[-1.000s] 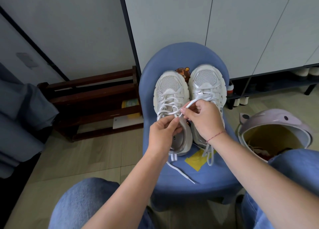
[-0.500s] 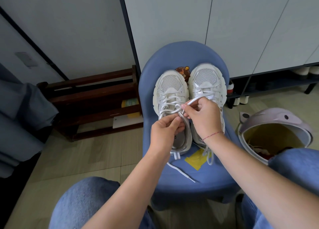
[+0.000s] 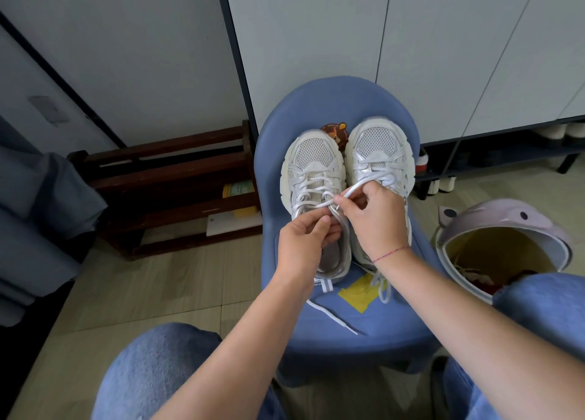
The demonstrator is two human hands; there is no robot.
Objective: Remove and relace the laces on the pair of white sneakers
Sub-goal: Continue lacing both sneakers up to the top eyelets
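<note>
White lace [image 3: 327, 201] runs taut from the upper eyelets of the left sneaker [image 3: 311, 166] across to the right hand [image 3: 376, 226], whose grip is pinched shut on it near the tip, so that the free end curls up over the knuckles. The left hand [image 3: 302, 240] has its grip closed on the left sneaker's collar by the top eyelet, thumb pressing down; whether it also traps the lace is hard to tell. Both sneakers stand side by side, toes away from the person, on the seat of the blue chair [image 3: 316, 109], and the right sneaker [image 3: 378, 147] is laced and lies partly under the right wrist. Compared with a second ago, both hands sit slightly further toward the toes and the span of lace between them is shorter and lower, which suggests slack is being drawn through an upper eyelet. That puts the left sneaker's relacing near its top rows, in my judgement. The other lace end [image 3: 332, 315] trails loose over the seat by the heel, not yet threaded or tied
</note>
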